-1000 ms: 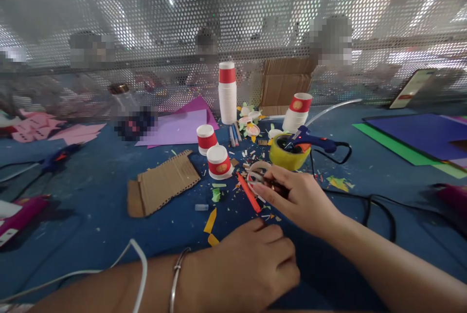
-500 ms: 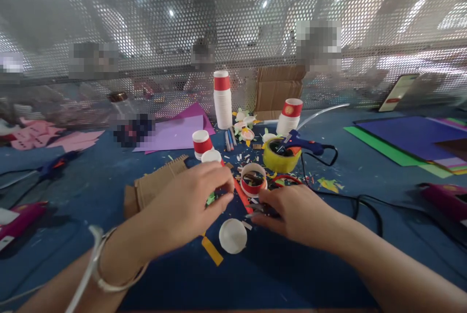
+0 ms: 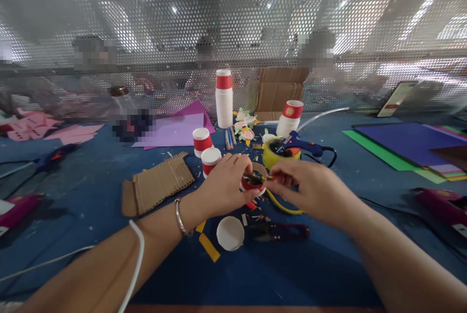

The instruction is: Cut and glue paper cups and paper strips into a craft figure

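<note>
My left hand (image 3: 228,181) curls around the left side of a red-and-white paper cup (image 3: 258,170), thumb at its front. Dark bits show inside the cup, partly hidden by the fingers. At the cup's right rim, my right hand (image 3: 312,184) is closed, with red and yellow showing at its fingertips; what it grips is unclear. A curved yellow piece (image 3: 286,207) lies under that hand. In front lie a round white cup piece (image 3: 230,233), dark-red-handled snips (image 3: 279,231), blurred, and an orange paper strip (image 3: 209,247).
Behind stand two red-and-white cups (image 3: 202,141), a tall cup stack (image 3: 224,103) and a yellow tape roll (image 3: 272,153) with a blue glue gun (image 3: 304,145) on it. Corrugated cardboard (image 3: 164,181) lies left, coloured sheets (image 3: 408,142) right. A perforated metal screen (image 3: 233,21) borders the back.
My left hand has moved right onto the cup. My right hand has let go of the snips, now lying in front, and moved up beside the cup's rim.
</note>
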`<state>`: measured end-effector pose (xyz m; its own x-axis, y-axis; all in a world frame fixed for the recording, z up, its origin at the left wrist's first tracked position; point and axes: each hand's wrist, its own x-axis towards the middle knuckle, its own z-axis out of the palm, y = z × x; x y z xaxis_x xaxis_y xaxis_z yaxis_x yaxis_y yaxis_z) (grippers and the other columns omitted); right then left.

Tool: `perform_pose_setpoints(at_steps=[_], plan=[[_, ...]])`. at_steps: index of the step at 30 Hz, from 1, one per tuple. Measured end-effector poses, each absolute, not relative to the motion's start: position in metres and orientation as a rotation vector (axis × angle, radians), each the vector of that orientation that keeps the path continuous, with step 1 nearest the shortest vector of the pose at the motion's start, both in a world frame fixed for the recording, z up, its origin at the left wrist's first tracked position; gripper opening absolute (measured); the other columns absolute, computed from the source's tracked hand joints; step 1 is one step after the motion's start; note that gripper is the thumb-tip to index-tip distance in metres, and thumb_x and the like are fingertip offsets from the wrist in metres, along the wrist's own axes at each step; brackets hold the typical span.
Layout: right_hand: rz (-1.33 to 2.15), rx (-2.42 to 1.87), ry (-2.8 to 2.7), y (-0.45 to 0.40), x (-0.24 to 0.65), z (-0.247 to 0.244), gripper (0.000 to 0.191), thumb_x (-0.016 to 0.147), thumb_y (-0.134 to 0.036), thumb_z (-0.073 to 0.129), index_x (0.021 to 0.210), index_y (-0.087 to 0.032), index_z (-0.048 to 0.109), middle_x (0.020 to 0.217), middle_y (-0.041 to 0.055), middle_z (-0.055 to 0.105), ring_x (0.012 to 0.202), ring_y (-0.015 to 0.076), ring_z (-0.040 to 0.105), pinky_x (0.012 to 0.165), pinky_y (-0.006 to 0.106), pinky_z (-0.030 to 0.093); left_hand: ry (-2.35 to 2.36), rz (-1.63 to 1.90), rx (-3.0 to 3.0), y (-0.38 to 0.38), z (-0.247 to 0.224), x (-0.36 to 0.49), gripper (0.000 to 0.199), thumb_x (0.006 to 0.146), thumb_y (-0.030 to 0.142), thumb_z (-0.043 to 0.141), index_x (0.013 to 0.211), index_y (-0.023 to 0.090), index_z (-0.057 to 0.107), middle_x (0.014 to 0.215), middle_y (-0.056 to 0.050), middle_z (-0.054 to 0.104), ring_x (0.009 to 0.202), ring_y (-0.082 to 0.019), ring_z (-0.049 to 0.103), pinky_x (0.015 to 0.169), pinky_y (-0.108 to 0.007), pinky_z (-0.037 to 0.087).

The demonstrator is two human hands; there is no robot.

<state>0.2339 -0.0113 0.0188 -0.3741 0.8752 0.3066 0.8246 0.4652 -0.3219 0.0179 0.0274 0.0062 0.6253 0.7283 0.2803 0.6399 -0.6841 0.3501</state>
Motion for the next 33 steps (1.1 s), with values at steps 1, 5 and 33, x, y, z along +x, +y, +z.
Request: perform_pose_setpoints(at_steps=[1, 5, 33], plan=[[0.003, -1.426, -2.172, -0.008, 0.239, 0.02, 0.025, 0.094, -0.045, 0.059, 0.092, -0.021, 0.066, 0.082, 0.004, 0.071, 0.071, 0.0198, 0.064, 0.062, 0.031, 0.043, 1.138, 0.606, 2.612, 0.028, 0.007, 0.019, 0.031, 0.081, 0.038, 0.068, 0.091, 0.02, 0.046, 0.094, -0.004, 0.059, 0.088, -0.022, 0.053, 0.081, -0.041, 0.046], [-0.491, -1.618, -1.944, 0.008, 0.265, 0.02, 0.022, 0.089, -0.039, 0.064, 0.097, -0.018, 0.068, 0.091, 0.0101, 0.071, 0.093, 0.0311, 0.062, 0.078, 0.041, 0.047, 1.188, 0.723, 2.499, 0.033, 0.017, 0.025, 0.036, 0.078, 0.033, 0.069, 0.102, 0.02, 0.046, 0.101, -0.007, 0.062, 0.097, -0.027, 0.058, 0.085, -0.045, 0.05], [-0.584, -1.688, -1.296, 0.027, 0.304, 0.025, 0.038, 0.089, -0.029, 0.057, 0.12, -0.011, 0.071, 0.113, 0.0178, 0.075, 0.103, 0.0307, 0.07, 0.093, 0.038, 0.049, 1.134, 1.104, 2.279, 0.12, 0.013, 0.109, 0.076, 0.07, 0.033, 0.075, 0.134, 0.013, 0.038, 0.115, -0.017, 0.062, 0.107, -0.033, 0.064, 0.094, -0.049, 0.05]])
